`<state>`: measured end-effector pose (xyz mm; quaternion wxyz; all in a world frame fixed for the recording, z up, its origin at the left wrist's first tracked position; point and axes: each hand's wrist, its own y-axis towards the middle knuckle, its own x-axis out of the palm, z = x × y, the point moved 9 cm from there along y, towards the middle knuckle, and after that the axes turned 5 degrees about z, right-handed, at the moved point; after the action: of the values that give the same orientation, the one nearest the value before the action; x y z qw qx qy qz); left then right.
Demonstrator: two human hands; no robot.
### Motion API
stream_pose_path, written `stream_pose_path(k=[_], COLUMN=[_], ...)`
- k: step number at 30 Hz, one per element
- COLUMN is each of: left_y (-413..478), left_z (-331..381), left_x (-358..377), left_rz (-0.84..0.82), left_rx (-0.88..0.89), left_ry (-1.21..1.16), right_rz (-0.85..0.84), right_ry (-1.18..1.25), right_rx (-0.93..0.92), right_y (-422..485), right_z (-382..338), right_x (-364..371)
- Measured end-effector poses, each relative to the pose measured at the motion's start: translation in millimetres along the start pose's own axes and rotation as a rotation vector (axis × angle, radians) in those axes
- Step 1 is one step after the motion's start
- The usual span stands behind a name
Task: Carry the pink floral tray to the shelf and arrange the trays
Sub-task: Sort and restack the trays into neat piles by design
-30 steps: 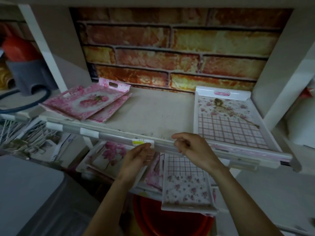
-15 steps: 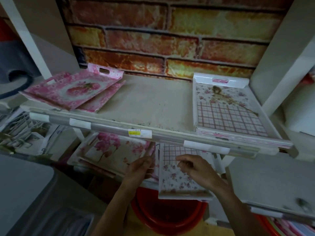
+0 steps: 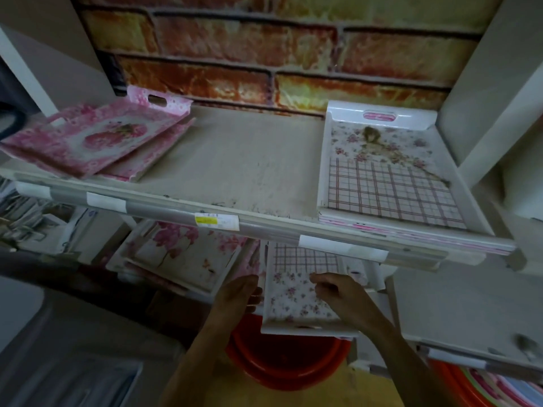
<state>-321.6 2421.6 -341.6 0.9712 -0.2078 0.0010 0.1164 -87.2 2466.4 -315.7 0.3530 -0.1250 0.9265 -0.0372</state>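
From my remote seat I saw the pink floral tray (image 3: pixel 97 139) lying at the left end of the upper shelf (image 3: pixel 235 160), askew on a second pink tray (image 3: pixel 173 136). Both hands were lower down and apart, either side of a checked rose tray (image 3: pixel 293 298) on the shelf beneath. The left hand (image 3: pixel 238 298) lay against its left rim (gripping or only touching, I could not tell). The right hand (image 3: pixel 343 295) hung over its bed, fingers loosely curled and closed on nothing I could see. I judged the pink floral tray to be light, stiff, thin plastic, glossy and so likely slippery, apt to slide off its fellow. The surest hold, I reckoned, was the raised end with the cut-out handle (image 3: pixel 173 102), the other hand taking the opposite end.
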Motion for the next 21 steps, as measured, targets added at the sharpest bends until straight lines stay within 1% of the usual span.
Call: stream_pose_path(k=[5, 10, 13, 16, 21], left_y=[2.9, 10.5, 19.6, 37.9, 83.6], left_z=[-25.6, -58.1, -77.5, -96.2, -133.9], left_x=[9.3, 14.4, 13.0, 14.2, 19.6], left_rz=[0.052, 0.092, 0.104, 0.112, 0.103], left_rx=[-0.039, -0.047, -0.033, 0.007, 0.147], left_ry=[0.019, 0.062, 0.12, 0.168, 0.165], right_rz=[-0.023, -0.052, -0.038, -0.003, 0.079], right_ry=[-0.028, -0.034, -0.057, -0.046, -0.035], right_rx=[0.042, 0.041, 0.025, 0.024, -0.028], right_y=[11.9, 24.9, 29.7, 40.0, 65.6], right_z=[44.8, 75.4, 90.5, 111.8, 150.9], right_x=[7.7, 26.5, 35.8, 47.1, 75.1])
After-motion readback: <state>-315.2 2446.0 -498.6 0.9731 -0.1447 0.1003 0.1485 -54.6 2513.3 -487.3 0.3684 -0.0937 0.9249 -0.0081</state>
